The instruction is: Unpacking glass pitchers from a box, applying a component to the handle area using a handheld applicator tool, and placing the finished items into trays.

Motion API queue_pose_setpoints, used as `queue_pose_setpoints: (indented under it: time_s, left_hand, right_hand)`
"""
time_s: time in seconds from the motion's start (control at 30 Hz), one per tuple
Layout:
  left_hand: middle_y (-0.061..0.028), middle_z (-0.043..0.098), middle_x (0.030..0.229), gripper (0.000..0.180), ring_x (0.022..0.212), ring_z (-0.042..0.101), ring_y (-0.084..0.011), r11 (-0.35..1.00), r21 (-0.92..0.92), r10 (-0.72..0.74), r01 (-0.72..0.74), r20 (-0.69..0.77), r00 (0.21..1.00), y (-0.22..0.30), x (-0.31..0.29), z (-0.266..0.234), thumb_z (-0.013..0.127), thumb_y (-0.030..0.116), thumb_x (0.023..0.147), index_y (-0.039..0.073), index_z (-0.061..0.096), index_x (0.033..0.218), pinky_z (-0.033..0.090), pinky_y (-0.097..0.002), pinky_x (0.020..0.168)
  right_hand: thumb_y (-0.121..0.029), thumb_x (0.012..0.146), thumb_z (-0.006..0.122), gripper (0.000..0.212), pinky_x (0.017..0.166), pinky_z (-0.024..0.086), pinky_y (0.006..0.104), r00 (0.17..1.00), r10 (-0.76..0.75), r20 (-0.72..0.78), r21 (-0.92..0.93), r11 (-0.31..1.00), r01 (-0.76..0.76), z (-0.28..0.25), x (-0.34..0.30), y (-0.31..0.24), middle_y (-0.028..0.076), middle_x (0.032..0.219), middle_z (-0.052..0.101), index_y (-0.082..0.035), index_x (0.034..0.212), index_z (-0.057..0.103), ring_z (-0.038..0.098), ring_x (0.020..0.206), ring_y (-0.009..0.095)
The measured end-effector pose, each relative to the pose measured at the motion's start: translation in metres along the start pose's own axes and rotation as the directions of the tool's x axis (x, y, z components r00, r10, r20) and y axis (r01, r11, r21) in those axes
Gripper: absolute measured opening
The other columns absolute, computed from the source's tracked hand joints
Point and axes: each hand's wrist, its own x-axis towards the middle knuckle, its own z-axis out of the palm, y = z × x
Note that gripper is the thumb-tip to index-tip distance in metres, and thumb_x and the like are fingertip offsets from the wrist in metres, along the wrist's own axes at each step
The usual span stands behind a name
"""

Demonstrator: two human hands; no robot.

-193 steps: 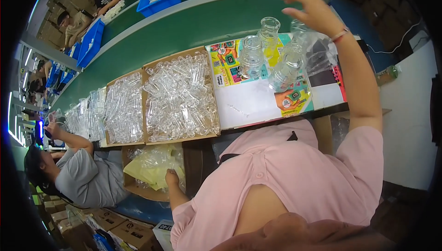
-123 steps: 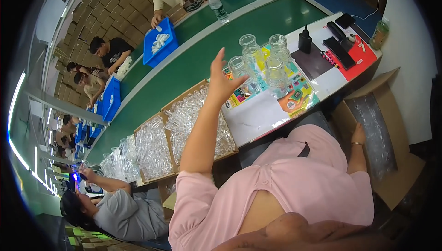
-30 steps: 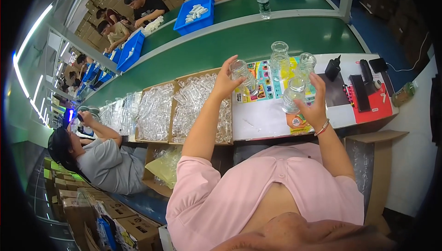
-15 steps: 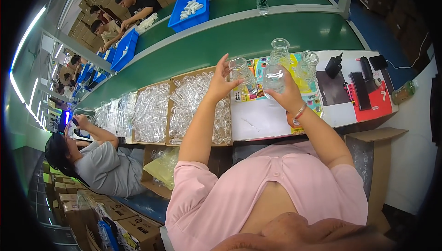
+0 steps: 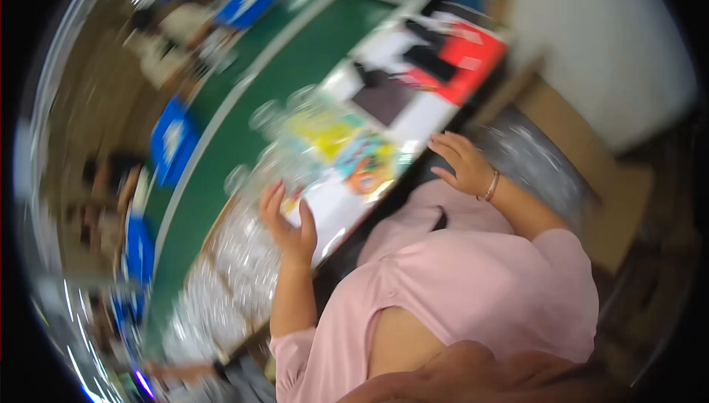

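Note:
The view is smeared by motion. My left hand [image 5: 289,222] hovers at the near side of the worktop, fingers apart and nothing in it. Close beyond it stand several clear glass vessels [image 5: 267,118], blurred and partly over a bright printed sheet [image 5: 369,159]. Left of that hand lies a cardboard tray of small clear glass pieces [image 5: 247,237]. My right hand [image 5: 464,166] is off the worktop's near edge, empty, its fingers stretched out. It is nearest to an open cardboard box [image 5: 583,144] with clear plastic wrap [image 5: 528,155] inside.
A dark phone-like slab [image 5: 430,63] rests on a red sheet [image 5: 473,63] at the worktop's far right. The green conveyor belt [image 5: 221,133] runs behind, with blue bins [image 5: 174,141] beyond. Blurred people sit along its far side. A pale wall [image 5: 591,33] stands at right.
The view has swung to the right, showing the box there. My right hand has let go of a glass vessel and moved away to the right. My left hand has left the vessels.

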Motion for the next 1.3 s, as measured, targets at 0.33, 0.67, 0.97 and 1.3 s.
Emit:
queue_pose_setpoints:
  time_s: [0.33,0.67,0.97,1.3]
  left_hand:
    - [-0.0168,0.045,0.123,0.055,0.113,0.044,-0.0304,0.838,-0.531,0.5,-0.128,0.651,0.572,0.154,0.015,0.178,0.062,-0.004,0.071,0.001,0.041,0.121,0.036,-0.0352,0.093]
    - [-0.0175,0.044,0.122,0.057,0.115,0.042,-0.0332,0.855,-0.494,0.517,-0.159,0.839,0.173,0.222,-0.012,0.235,0.067,0.005,0.071,0.003,0.042,0.121,0.035,-0.0361,0.096]
    - [-0.0188,0.044,0.122,0.057,0.113,0.042,-0.0359,0.83,-0.361,0.352,-0.426,0.93,-0.104,0.21,-0.004,0.282,0.068,0.017,0.071,0.005,0.043,0.121,0.036,-0.0403,0.094]
    - [-0.0154,0.047,0.119,0.051,0.112,0.042,-0.0343,0.735,-0.331,0.3,-0.591,0.941,-0.154,0.212,-0.013,0.344,0.066,0.016,0.07,0.009,0.047,0.117,0.033,-0.0441,0.095]
  right_hand:
    - [-0.02,0.087,0.055,0.033,0.089,0.04,0.0301,-0.134,0.208,-0.969,0.24,0.661,-0.711,-0.25,-0.38,0.023,0.009,0.108,0.056,0.002,0.112,0.05,0.053,0.098,0.019]
    - [-0.044,0.087,0.046,0.061,0.106,0.017,0.0386,0.389,0.872,-0.298,0.347,0.479,-0.806,-0.154,-0.369,0.045,0.018,0.137,0.029,-0.003,0.131,0.033,0.023,0.13,0.029]
    - [-0.039,0.081,0.05,0.055,0.102,0.006,0.0579,0.166,0.815,-0.555,-0.059,0.161,-0.985,-0.091,-0.372,0.075,0.015,0.136,0.032,-0.011,0.128,0.04,0.019,0.131,0.029]
    - [-0.019,0.071,0.066,0.08,0.098,0.031,0.0422,-0.16,0.752,-0.639,0.502,0.25,-0.828,-0.059,-0.409,0.088,0.028,0.127,0.035,0.004,0.132,0.02,0.037,0.116,0.04]
